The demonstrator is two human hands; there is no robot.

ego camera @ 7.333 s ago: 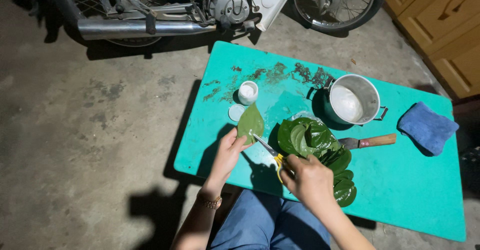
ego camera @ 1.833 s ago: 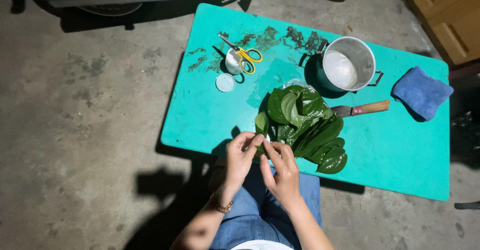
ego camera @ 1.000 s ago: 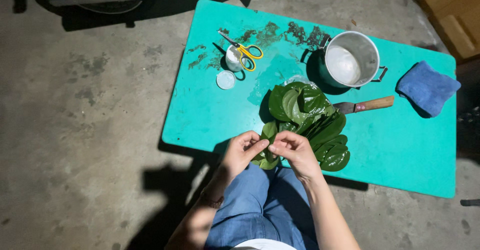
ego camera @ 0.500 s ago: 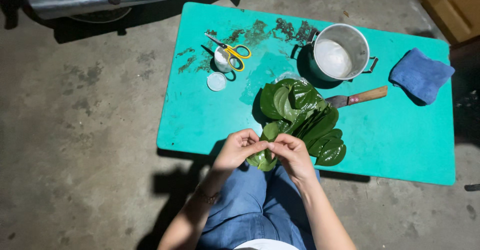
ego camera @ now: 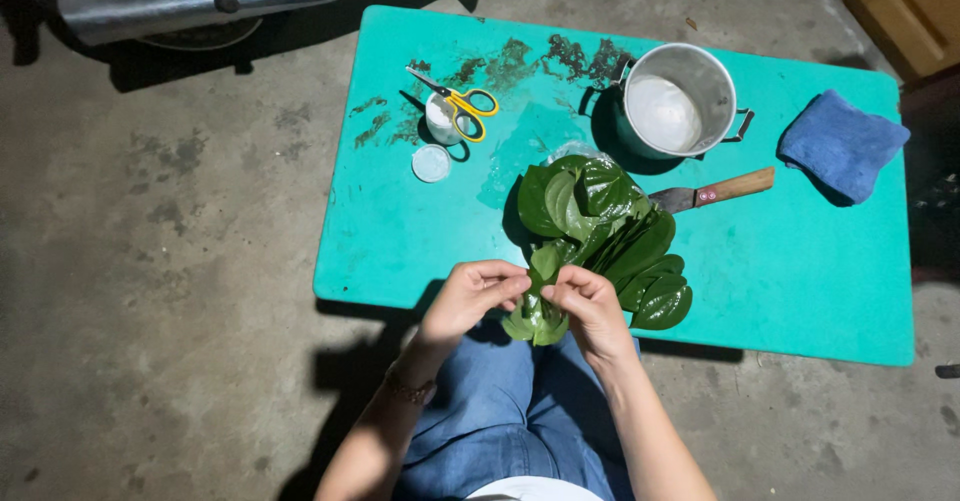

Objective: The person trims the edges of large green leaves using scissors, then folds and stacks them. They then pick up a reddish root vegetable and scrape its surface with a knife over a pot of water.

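Looking down from my head camera, I see a bare concrete floor on the left and a low turquoise table (ego camera: 400, 251) filling the middle and right of the frame. In the upper left part of the table, yellow-handled scissors (ego camera: 462, 107) now rest across a small white cup (ego camera: 440, 121), with a round white lid (ego camera: 431, 163) just below; seconds ago those scissors were in my right hand, so the cutting has given way to finger work. At lower centre, my left hand (ego camera: 470, 299) and my right hand (ego camera: 590, 311) meet at the near edge of the table, above my blue-jeaned lap. Both grips are pressed together, fingertips pinching a folded green leaf (ego camera: 538, 319) between them; compared with a moment earlier the leaf looks more tightly bunched. Just above it, touching my right fingers, lies a pile of dark green leaves (ego camera: 600, 226). Right of the pile, a wooden-handled knife (ego camera: 712, 192) points toward it. Above that stands a metal pot (ego camera: 680, 111) holding something white. At far right lies a folded blue cloth (ego camera: 842, 145).
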